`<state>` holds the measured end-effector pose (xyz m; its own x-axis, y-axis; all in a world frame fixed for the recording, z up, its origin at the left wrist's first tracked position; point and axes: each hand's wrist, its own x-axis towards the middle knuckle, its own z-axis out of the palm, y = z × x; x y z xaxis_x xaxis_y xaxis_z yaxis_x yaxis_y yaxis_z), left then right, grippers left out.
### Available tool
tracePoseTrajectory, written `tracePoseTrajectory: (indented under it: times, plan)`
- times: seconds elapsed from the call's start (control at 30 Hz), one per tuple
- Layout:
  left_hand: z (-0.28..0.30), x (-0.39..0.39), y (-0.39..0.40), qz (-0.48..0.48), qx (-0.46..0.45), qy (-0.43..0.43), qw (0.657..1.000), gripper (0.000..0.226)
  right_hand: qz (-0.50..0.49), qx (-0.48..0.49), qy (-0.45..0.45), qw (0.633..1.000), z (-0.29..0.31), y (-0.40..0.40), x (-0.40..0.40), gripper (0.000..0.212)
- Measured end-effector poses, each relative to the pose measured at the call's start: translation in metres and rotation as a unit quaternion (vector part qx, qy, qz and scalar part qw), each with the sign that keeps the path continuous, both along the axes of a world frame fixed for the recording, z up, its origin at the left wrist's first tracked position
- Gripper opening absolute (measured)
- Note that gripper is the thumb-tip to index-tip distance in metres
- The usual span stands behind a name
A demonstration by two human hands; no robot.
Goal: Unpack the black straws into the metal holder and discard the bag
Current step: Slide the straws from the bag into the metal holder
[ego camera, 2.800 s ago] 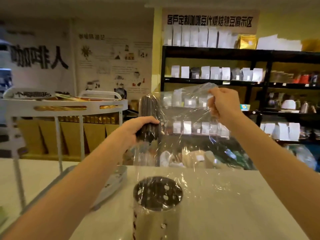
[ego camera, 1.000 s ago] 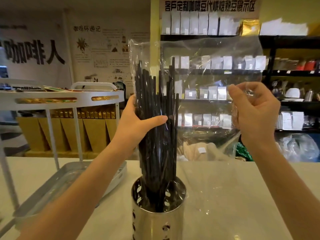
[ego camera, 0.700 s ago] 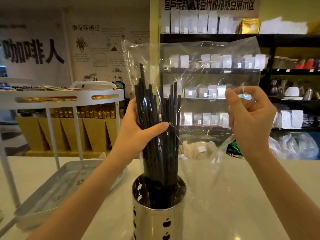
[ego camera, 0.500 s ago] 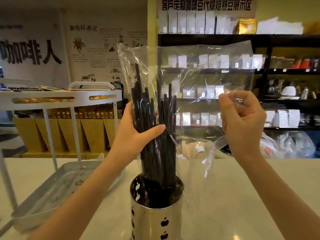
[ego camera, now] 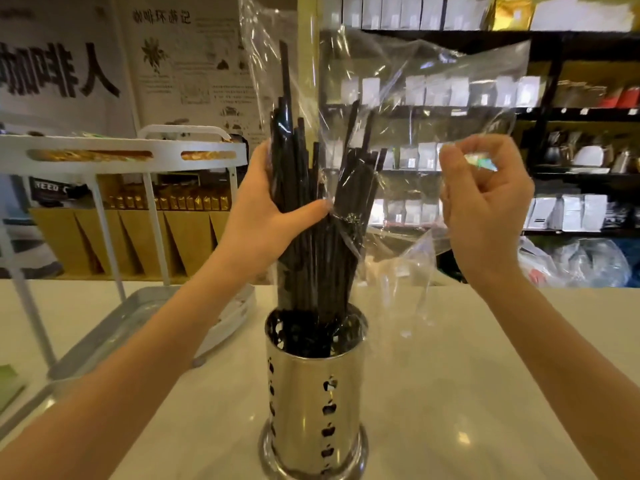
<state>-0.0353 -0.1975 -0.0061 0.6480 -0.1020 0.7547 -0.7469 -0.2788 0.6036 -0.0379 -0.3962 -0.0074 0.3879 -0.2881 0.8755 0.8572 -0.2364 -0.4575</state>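
Observation:
A bundle of black straws (ego camera: pixel 313 244) stands upright with its lower ends inside the perforated metal holder (ego camera: pixel 313 407) on the pale counter. My left hand (ego camera: pixel 266 209) wraps the bundle at mid-height, thumb across the front. The clear plastic bag (ego camera: pixel 426 74) is still draped over the straws' upper ends and spreads up and to the right. My right hand (ego camera: pixel 485 206) pinches the bag's right side, fingers closed on the film. The straws' tips splay unevenly inside the bag.
A white two-tier rack (ego camera: pixel 117 157) with a metal tray (ego camera: pixel 138 327) at its base stands at the left on the counter (ego camera: pixel 485 393). Dark shelves (ego camera: pixel 554 112) with white pouches and kitchenware fill the background on the right.
The straws went from held above the holder to standing in it. Since then the bag has slid higher up the straws, and the bundle has fanned out at the top.

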Motion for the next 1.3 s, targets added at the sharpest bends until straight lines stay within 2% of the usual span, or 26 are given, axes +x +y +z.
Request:
tracePoseTrajectory:
  times: [0.17,0.27,0.5,0.6,0.77,0.83,0.93,1.0,1.17,1.3]
  plan:
    - [-0.015,-0.006,-0.004,0.016,0.006,0.016,1.0,0.056,-0.008,-0.022,0.001,1.0,-0.007,0.0,-0.001,0.014]
    - [-0.022,-0.008,-0.005,0.005,0.0,0.038,0.999,0.064,0.002,-0.024,0.006,1.0,-0.014,-0.002,0.001,0.015]
    - [-0.01,-0.01,-0.002,-0.032,-0.037,0.048,0.998,0.057,-0.007,-0.002,-0.004,1.0,-0.003,-0.004,-0.004,0.013]
    - [-0.009,-0.011,-0.005,-0.041,-0.016,0.053,0.998,0.061,-0.011,-0.01,0.01,1.0,0.006,-0.005,-0.005,0.014]
    - [-0.003,-0.009,-0.004,-0.035,-0.062,0.071,0.995,0.066,0.003,0.004,0.046,0.999,0.011,-0.008,0.007,0.017]
    - [0.001,-0.01,-0.001,-0.05,-0.081,0.071,0.993,0.062,-0.008,0.005,0.049,0.999,0.012,-0.008,0.01,0.016]
    - [0.006,-0.01,0.005,-0.094,-0.157,0.08,0.98,0.052,-0.009,0.013,0.045,0.999,0.014,-0.008,0.012,0.015]
    - [0.003,-0.008,0.007,-0.114,-0.163,0.105,0.974,0.048,0.0,0.016,0.047,0.999,0.017,-0.008,0.011,0.015]
    - [-0.012,0.001,0.014,-0.143,-0.169,0.161,0.962,0.055,0.012,0.017,0.039,0.999,0.031,-0.008,0.005,0.014]
    - [-0.027,0.002,0.019,-0.199,-0.117,0.196,0.953,0.078,0.007,0.02,0.042,0.999,0.032,-0.008,0.005,0.012]
